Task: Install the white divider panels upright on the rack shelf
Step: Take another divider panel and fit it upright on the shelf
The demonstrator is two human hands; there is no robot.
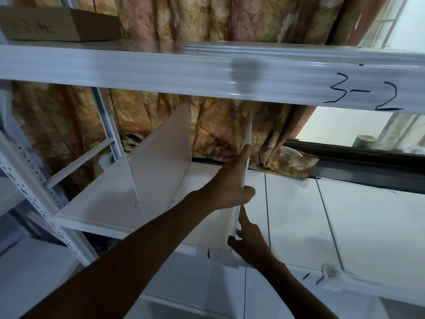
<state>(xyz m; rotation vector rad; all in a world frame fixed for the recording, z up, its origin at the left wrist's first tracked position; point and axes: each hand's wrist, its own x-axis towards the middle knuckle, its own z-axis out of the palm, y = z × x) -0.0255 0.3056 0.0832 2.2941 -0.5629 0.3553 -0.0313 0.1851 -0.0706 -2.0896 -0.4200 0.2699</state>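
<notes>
One white divider panel [161,166] stands upright on the white rack shelf [299,208], towards its left end. A second white divider panel [248,132] stands on edge to its right, seen edge-on. My left hand [232,185] grips this second panel along its front edge, about halfway up. My right hand [248,242] holds the same panel near its bottom front corner, at the shelf's front lip, with the forefinger stretched up along the edge. More white panels [253,48] lie flat in a stack on the shelf above.
The upper shelf beam [138,67] carries the handwritten mark "3-2" and crosses close above the panels. A cardboard box [57,24] sits on the upper shelf at left. A perforated rack post [39,199] runs down the left. A floral curtain [230,134] hangs behind.
</notes>
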